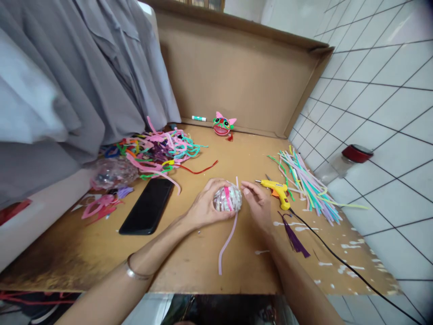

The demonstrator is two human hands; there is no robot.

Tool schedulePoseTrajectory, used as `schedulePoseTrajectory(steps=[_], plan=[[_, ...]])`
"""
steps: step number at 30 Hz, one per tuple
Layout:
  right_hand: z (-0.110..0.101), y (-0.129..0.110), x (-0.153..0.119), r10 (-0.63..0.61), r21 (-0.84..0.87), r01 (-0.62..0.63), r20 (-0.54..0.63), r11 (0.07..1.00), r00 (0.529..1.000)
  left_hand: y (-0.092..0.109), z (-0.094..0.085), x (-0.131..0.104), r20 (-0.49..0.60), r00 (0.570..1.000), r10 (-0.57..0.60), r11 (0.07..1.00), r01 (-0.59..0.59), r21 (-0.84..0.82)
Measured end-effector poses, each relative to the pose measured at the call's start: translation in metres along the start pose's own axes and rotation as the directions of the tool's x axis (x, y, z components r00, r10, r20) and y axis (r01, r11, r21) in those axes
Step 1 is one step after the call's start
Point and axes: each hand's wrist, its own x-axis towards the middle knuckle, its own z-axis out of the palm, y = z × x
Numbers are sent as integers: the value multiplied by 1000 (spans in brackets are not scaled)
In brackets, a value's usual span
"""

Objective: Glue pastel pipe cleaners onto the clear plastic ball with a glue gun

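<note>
Over the white-spotted worktop (189, 271), my left hand (204, 203) grips a striped clear ball (222, 200); whether my curled right hand (260, 203) beside it pinches anything, I can't tell. Cardboard (237, 67) stands behind, white tiles (402, 180) right.

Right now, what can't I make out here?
Head view:
Wrapped ball, left side: hidden by the left hand.
Right hand: its fingers hide whether it pinches anything.
Glue gun cord: far end cut off by the bottom edge.
White and teal tube: any lettering too small to read.
</note>
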Motion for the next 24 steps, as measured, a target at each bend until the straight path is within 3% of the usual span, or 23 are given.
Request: schedulePoseTrajectory(steps=[8,24], plan=[[-1,-22,-8,-213,-135,241,197,961,957,4,0,0,5,1000,-17,1000,17,-14],[2,-31,-9,-254,-170,292,215,941,943,4,1,-2,-7,999,46,999,-46,-11]])
